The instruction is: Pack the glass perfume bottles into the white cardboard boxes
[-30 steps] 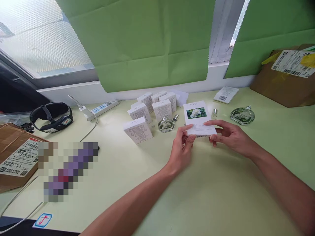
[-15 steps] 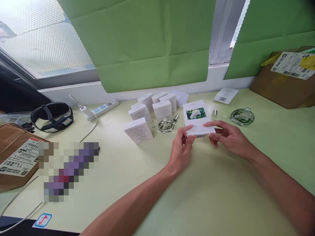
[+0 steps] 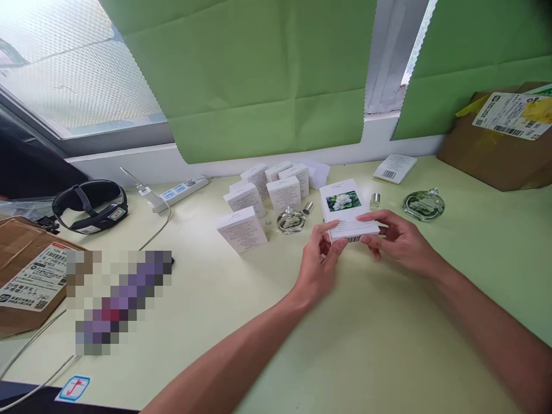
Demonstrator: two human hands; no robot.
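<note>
Left hand [image 3: 319,261] pinches near-left corner of the white flower-print box [image 3: 345,208], thumb and forefinger closed on it. Right hand [image 3: 399,241] grasps the near-right edge, thumb on top, fingers under. The box is held between both hands low over the pale green table [image 3: 388,345], printed face up, barcode strip on the edge facing the person, far end tipped up a bit; can't tell if the underside touches the table. Just left of the box: a round glass perfume bottle [image 3: 291,221] and a silver cap [image 3: 307,207], close to the left fingertips but apart. Just behind the right hand, a second silver cap [image 3: 375,199]; further right, a flat glass bottle [image 3: 423,204], clear of the hand. Behind-left, a cluster of small white cartons [image 3: 267,187], with one lone carton [image 3: 241,229] nearer. A barcode-labelled flat pack [image 3: 395,168] lies near the wall edge. A labelled cardboard box [image 3: 500,155] sits at the far right corner, another cardboard box [image 3: 26,276] at the left edge. A power strip [image 3: 183,188] and black headset [image 3: 90,204] are well left. A wide bare stretch of table lies on the near side under both forearms.
</note>
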